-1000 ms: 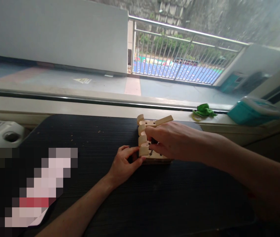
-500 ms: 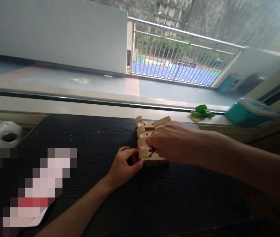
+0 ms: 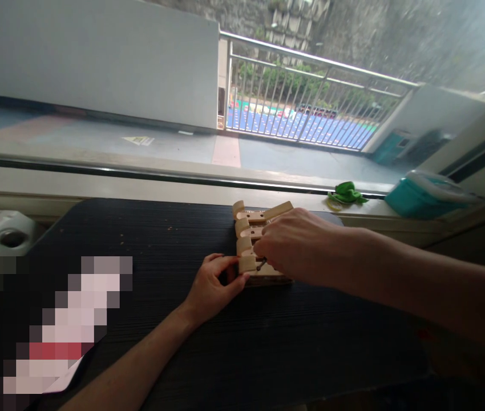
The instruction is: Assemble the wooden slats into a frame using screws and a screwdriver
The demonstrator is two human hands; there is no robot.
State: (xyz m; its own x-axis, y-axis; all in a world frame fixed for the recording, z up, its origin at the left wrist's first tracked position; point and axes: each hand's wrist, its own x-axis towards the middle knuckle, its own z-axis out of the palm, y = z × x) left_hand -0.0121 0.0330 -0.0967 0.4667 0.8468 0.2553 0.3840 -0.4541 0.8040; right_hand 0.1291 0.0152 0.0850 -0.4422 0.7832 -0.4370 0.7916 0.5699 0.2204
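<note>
A pale wooden assembly [image 3: 249, 233] lies on the dark table, with several strips side by side, rounded blocks at their left ends and small dark holes. My left hand [image 3: 214, 285] grips its nearest left block [image 3: 247, 264] between thumb and fingers. Reaching over from the right, my right hand [image 3: 287, 242] is closed around a thin dark metal tool [image 3: 261, 264]. Only a short shaft of it shows, slanting down to the nearest strip by a hole. Its handle is hidden in the fist, so the exact kind cannot be made out. The hand covers the assembly's right part.
Under the work is a black wood-grain table [image 3: 140, 251] with small crumbs on it. On the windowsill behind are a green cloth [image 3: 348, 193] and a teal box [image 3: 424, 194]. A white slatted appliance [image 3: 0, 231] stands at left, near a blurred-out pinkish object [image 3: 69, 325].
The tool's shaft lies at a slightly flatter slant, and my right hand has turned a little with it. My left hand keeps its grip. The whole view has shifted slightly.
</note>
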